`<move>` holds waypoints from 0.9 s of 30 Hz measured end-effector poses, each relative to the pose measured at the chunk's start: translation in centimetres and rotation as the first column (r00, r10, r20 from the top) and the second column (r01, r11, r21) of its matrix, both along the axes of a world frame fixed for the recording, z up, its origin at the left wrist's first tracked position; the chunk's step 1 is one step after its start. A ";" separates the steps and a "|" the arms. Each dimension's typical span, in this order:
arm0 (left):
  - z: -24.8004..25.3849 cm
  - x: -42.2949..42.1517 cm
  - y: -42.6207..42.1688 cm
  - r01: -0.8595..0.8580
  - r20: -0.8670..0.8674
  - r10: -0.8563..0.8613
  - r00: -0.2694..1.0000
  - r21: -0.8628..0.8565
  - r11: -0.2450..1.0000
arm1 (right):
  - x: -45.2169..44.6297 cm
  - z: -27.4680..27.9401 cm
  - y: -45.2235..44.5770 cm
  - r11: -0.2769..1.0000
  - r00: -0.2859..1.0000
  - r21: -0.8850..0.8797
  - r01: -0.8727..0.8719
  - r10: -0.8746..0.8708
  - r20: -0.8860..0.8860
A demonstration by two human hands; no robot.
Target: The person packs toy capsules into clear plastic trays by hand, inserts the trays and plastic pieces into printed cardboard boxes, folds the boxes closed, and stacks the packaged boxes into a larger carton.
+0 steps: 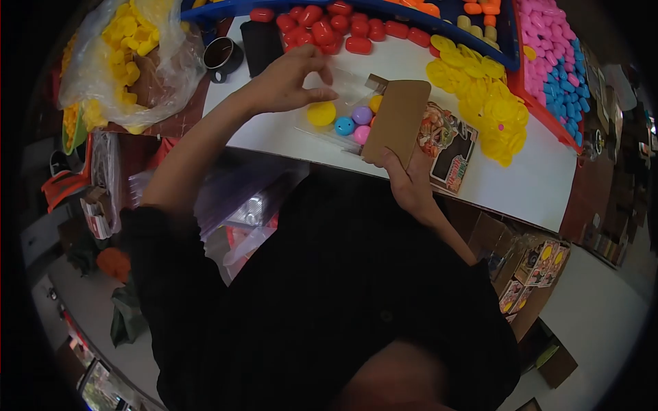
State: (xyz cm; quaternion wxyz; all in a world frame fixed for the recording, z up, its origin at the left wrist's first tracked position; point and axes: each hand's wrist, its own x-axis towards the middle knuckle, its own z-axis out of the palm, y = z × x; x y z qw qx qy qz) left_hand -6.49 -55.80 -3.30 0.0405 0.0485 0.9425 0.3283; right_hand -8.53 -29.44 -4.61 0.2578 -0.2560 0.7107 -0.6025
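Leftmost, a clear plastic bag (168,75) of yellow pieces (130,34) sits beside the white counter (264,137), near a dark cup (223,58) and a black item (261,48). A worker's left hand (312,77), thumb and fingers parted and with nothing visible in its hold, hovers above clear plastic packaging (308,127) next to a yellow disc (321,114). Red capsules (322,32) are scattered beyond it. Blue (344,126), pink (362,135), purple (361,115) and orange (375,103) balls cluster between that hand and a brown cardboard piece (397,116), its near end gripped by the right hand (404,177), thumb on the face and other fingers mostly hidden. Printed packaging (452,154) rests just right of the cardboard. Yellow discs (490,113) are heaped farther right, below a blue bin (490,51) of orange and tan pieces. At right, a red-rimmed bin (541,118) holds pink and blue pieces; below the counter, a carton (538,305) contains printed boxes (545,264).
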 end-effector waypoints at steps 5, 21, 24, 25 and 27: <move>-0.4 1.6 -1.0 -0.051 0.415 0.041 0.909 0.013 0.999 | -0.5 -0.8 0.2 0.998 0.998 0.030 -0.049 0.050 -0.035; -6.1 -0.6 5.8 -0.446 0.653 -0.320 0.687 0.725 0.524 | -0.9 -1.6 0.1 0.980 0.982 -0.059 -0.188 0.185 -0.044; -7.1 -0.9 5.0 -0.512 0.588 -0.497 0.638 0.806 0.296 | -1.4 0.3 0.6 0.969 0.968 0.013 -0.245 0.244 0.054; -7.8 -0.7 4.1 -0.657 0.540 -0.619 0.570 0.752 0.051 | -2.0 -0.3 1.5 0.970 0.968 0.017 -0.244 0.242 0.057; -4.1 -1.5 6.8 -0.759 0.745 -0.308 0.592 0.644 0.098 | -3.4 -1.9 3.3 0.962 0.797 0.218 -0.163 0.258 -0.546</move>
